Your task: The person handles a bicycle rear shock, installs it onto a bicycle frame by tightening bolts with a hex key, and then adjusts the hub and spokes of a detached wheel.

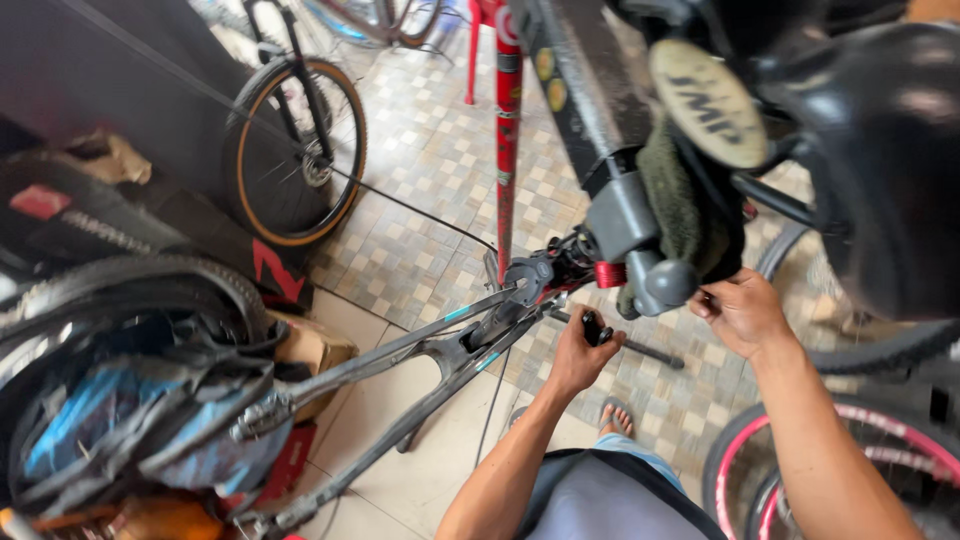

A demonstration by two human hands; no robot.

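A grey bicycle frame [420, 355] hangs in a black repair-stand clamp [640, 240], its stays running down to the lower left. My left hand [580, 355] grips a black tool handle [597, 328] just under the frame's seat-tube junction [530, 275]. My right hand [740, 312] is closed around something small and dark beside the clamp's round knob [668, 283]; what it holds is hidden by the fingers. A dark green rag [685, 205] hangs from the clamp. The black saddle [880, 150] fills the upper right.
A red stand post [508, 130] rises from the tiled floor. A tan-walled bicycle wheel [300, 150] leans at the upper left. Stacked tyres and a blue bag [130, 400] crowd the left. Pink-rimmed wheels [790, 450] stand at the lower right. My sandalled foot [617, 418] is below.
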